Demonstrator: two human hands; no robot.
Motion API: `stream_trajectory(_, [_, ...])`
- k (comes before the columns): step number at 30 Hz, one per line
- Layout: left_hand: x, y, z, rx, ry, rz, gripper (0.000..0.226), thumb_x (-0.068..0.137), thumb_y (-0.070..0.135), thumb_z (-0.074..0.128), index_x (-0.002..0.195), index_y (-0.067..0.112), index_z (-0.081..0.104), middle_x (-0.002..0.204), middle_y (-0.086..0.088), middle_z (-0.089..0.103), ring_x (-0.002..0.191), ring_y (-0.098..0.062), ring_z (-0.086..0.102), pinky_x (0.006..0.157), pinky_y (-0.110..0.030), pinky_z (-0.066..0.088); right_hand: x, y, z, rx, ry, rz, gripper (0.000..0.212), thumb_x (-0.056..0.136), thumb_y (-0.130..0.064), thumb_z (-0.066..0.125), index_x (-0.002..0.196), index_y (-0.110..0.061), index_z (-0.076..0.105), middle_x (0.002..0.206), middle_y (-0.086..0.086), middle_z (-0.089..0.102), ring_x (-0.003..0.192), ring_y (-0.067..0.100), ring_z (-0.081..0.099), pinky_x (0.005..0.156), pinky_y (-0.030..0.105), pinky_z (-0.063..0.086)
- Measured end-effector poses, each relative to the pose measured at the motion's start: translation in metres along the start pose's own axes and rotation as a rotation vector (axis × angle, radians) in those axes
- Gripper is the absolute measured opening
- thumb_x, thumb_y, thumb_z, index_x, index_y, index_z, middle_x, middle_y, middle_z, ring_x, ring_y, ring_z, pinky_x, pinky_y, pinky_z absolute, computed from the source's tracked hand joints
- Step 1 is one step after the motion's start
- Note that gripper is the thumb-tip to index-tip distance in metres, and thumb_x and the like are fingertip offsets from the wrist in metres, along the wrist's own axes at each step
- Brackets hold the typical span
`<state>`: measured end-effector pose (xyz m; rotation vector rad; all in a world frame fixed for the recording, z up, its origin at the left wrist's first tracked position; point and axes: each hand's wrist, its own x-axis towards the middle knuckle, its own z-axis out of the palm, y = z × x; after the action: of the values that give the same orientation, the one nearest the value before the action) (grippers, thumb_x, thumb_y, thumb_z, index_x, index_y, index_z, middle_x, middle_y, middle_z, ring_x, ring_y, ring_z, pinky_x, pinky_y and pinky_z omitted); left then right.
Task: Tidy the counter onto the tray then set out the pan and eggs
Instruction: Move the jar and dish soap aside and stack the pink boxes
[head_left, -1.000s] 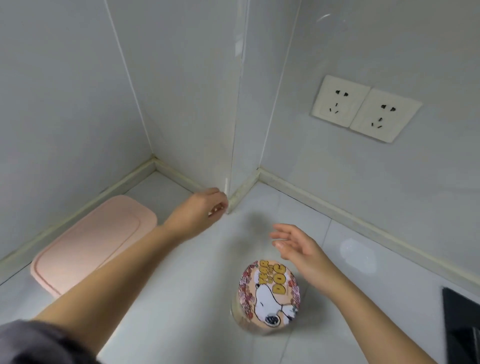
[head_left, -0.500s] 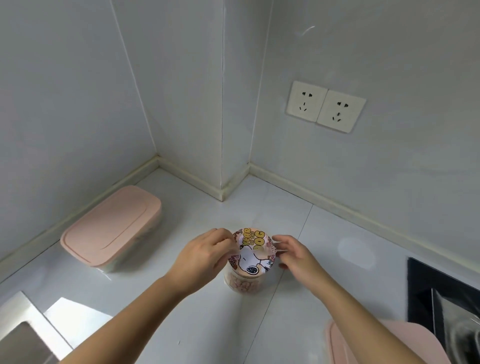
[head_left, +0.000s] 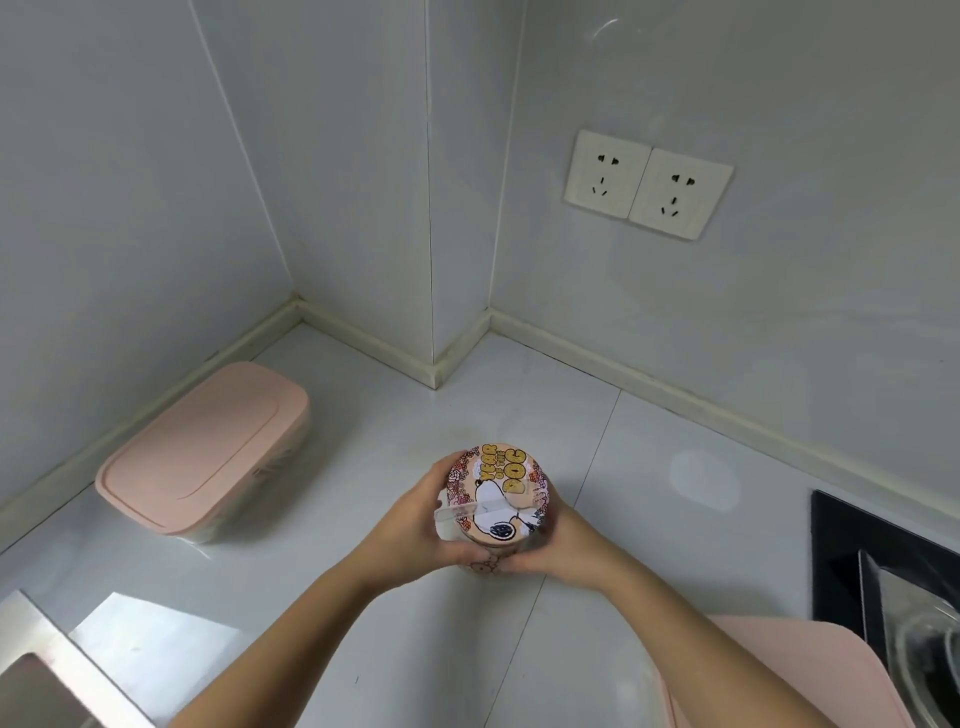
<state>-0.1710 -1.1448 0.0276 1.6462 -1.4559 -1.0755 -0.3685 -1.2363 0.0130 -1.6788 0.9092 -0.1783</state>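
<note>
A round jar (head_left: 496, 493) with a cartoon dog lid reading "Year of the Dog" is held between both hands over the white counter (head_left: 649, 467). My left hand (head_left: 415, 525) wraps its left side and my right hand (head_left: 561, 540) cups its right side and lower edge. The jar looks lifted slightly off the counter; its body is mostly hidden by my fingers. A pink tray (head_left: 810, 670) shows at the bottom right, partly behind my right forearm.
A pink-lidded box (head_left: 202, 447) sits against the left wall. A steel sink edge (head_left: 47, 665) is at bottom left. A black hob with a glass lid (head_left: 893, 587) is at the right edge. Two wall sockets (head_left: 647, 184) sit above the counter.
My left hand came back from the wall corner and both hands closed around the jar. The jar has risen towards me from the counter.
</note>
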Motion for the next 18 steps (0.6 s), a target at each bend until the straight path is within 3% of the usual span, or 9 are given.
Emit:
stream_trajectory(2, [0.003, -0.001, 0.004, -0.099, 0.003, -0.004, 0.097, 0.059, 0.027, 0.091, 0.138, 0.037, 0.034, 0.126, 0.02, 0.058, 0.118, -0.005, 0.055, 0.101, -0.029, 0.047, 0.003, 0.002, 0.005, 0.004, 0.026, -0.006, 0.1, 0.056, -0.024, 0.094, 0.139, -0.029, 0.039, 0.133, -0.012, 0.057, 0.123, 0.007, 0.054, 0.104, 0.036, 0.047])
stream_trajectory(8, [0.009, 0.0, 0.005, -0.141, 0.04, 0.006, 0.097, 0.053, 0.024, 0.094, 0.134, 0.036, 0.041, 0.12, 0.019, 0.063, 0.113, -0.005, 0.06, 0.097, -0.03, 0.05, 0.004, 0.005, 0.009, 0.011, 0.123, -0.016, 0.1, 0.05, -0.026, 0.096, 0.134, -0.035, 0.043, 0.129, -0.015, 0.06, 0.12, 0.003, 0.056, 0.102, 0.034, 0.048])
stream_trajectory(14, [0.012, 0.026, 0.002, -0.072, 0.051, 0.064, 0.091, 0.054, 0.024, 0.094, 0.127, 0.045, 0.042, 0.116, 0.026, 0.063, 0.11, 0.001, 0.059, 0.093, -0.015, 0.047, -0.009, -0.008, -0.004, 0.021, 0.162, -0.023, 0.099, 0.052, -0.019, 0.093, 0.136, -0.031, 0.042, 0.13, -0.014, 0.059, 0.122, 0.004, 0.054, 0.104, 0.037, 0.046])
stream_trajectory(18, [0.008, 0.063, 0.006, -0.095, 0.069, 0.115, 0.087, 0.056, 0.02, 0.092, 0.126, 0.042, 0.045, 0.117, 0.026, 0.063, 0.111, 0.002, 0.059, 0.088, -0.009, 0.045, -0.032, -0.026, -0.023, -0.01, 0.183, -0.046, 0.093, 0.055, -0.017, 0.092, 0.134, -0.029, 0.044, 0.128, -0.017, 0.059, 0.121, 0.001, 0.053, 0.103, 0.028, 0.046])
